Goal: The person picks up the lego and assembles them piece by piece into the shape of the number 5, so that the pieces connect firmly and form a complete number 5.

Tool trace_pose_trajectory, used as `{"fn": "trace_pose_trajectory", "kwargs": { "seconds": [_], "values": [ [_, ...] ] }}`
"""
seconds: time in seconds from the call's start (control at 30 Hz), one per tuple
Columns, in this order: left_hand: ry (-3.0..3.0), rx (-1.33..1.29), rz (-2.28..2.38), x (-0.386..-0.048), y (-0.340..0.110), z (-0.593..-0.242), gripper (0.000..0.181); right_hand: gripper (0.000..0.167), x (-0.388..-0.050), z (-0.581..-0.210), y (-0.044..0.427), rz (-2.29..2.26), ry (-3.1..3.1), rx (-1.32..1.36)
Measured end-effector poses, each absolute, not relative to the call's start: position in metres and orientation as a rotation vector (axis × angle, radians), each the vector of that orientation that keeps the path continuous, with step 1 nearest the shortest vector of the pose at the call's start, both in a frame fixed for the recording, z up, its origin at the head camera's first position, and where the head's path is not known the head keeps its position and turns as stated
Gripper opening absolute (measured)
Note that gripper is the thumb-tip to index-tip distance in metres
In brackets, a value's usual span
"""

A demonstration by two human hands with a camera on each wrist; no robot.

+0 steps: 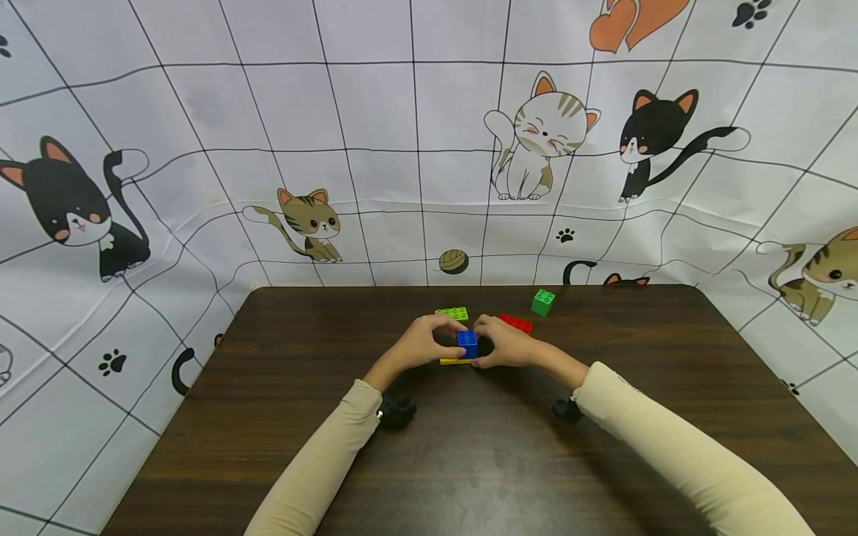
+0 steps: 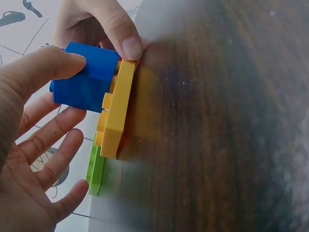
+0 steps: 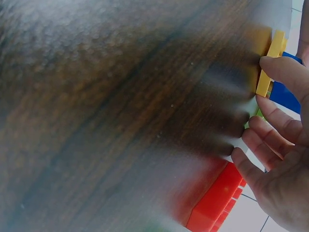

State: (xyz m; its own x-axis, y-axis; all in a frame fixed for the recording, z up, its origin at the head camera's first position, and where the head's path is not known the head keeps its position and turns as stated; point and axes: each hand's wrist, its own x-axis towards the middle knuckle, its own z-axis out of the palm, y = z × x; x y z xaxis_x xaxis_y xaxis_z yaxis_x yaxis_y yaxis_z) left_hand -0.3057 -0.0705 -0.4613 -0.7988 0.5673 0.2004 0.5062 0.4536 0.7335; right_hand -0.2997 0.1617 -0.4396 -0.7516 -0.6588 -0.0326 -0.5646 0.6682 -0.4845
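A blue block (image 1: 467, 344) stands on the studs of a flat yellow plate (image 1: 456, 362). My left hand (image 1: 429, 341) pinches the blue block between thumb and fingers; in the left wrist view the thumb lies across the blue block (image 2: 84, 79) above the yellow plate (image 2: 118, 111). From the other side my right hand (image 1: 507, 342) grips the yellow plate, its thumb on the plate's edge in the right wrist view, where the yellow plate (image 3: 264, 83) shows beside the blue block (image 3: 285, 98). Whether the blue block is pressed fully down I cannot tell.
Behind the hands lies a lime green plate (image 1: 452, 313). A red plate (image 1: 515, 323) sits just beyond my right hand, with a green block (image 1: 543, 302) farther back at the right near the far edge of the brown table (image 1: 322, 313). A patterned white cloth hangs behind.
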Motion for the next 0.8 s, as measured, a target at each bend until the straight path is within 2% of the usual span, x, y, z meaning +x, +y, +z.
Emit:
{"fn": "trace_pose_trajectory", "kwargs": {
  "seconds": [0.8],
  "values": [
    [2.603,0.958,1.302,-0.3038,-0.0683,-0.4617,0.035,0.045,-0.2988,-0.4387,0.1617,-0.657,2.681,-0.980]
  ]
}}
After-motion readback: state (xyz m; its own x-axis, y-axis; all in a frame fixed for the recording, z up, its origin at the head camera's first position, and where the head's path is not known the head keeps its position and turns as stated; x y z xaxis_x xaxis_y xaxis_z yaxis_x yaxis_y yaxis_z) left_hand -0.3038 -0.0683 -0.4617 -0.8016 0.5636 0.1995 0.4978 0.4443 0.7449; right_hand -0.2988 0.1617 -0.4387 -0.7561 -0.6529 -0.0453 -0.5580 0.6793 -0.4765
